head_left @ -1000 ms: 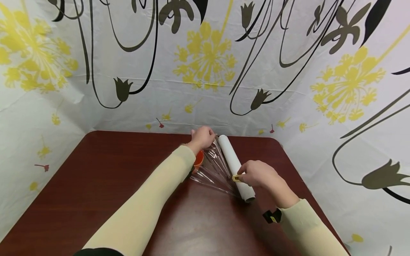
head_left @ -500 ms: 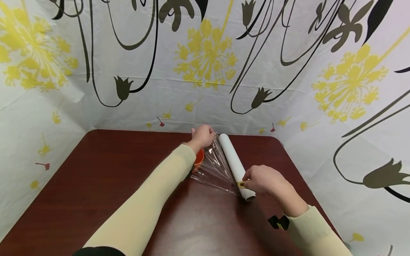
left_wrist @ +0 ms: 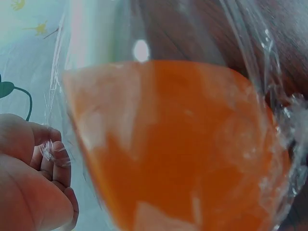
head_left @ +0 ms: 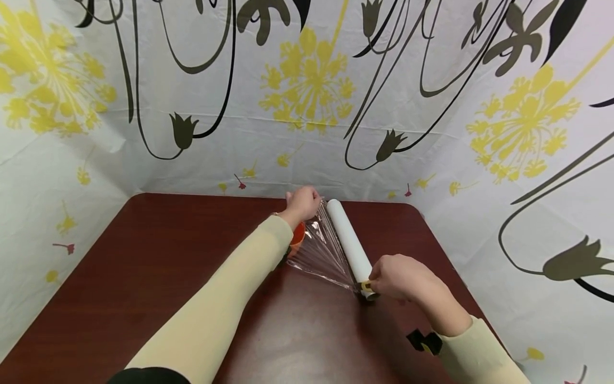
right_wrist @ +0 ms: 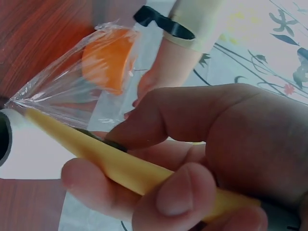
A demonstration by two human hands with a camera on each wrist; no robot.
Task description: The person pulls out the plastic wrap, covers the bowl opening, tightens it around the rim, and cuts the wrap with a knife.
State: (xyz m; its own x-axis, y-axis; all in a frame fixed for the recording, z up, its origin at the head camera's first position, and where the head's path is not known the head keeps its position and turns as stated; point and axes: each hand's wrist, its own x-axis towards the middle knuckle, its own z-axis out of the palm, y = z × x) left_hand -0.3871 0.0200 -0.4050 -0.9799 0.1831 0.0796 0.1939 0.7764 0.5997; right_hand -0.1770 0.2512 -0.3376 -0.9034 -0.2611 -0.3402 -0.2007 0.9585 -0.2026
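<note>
A white roll of cling film point(head_left: 349, 234) lies slanted on the table, its film point(head_left: 320, 261) drawn out leftward. The film spreads over an orange bowl point(left_wrist: 192, 139), mostly hidden by the left forearm in the head view. At the roll's far end my left hand point(head_left: 304, 204) grips the gathered film edge, fingers curled in the left wrist view. My right hand point(head_left: 400, 276) holds a slim yellow utility knife point(right_wrist: 115, 166) between thumb and fingers. Its tip is right at the roll's near end, where the film bunches to a point.
The dark red-brown table point(head_left: 192, 240) carries the roll and bowl. Behind it and along both sides hangs a white cloth point(head_left: 307, 160) printed with flowers. Black bands show at both wrists.
My right hand has moved the utility knife along the roll toward its near end. The film's near edge has drawn in toward that end. My left hand stays at the far end.
</note>
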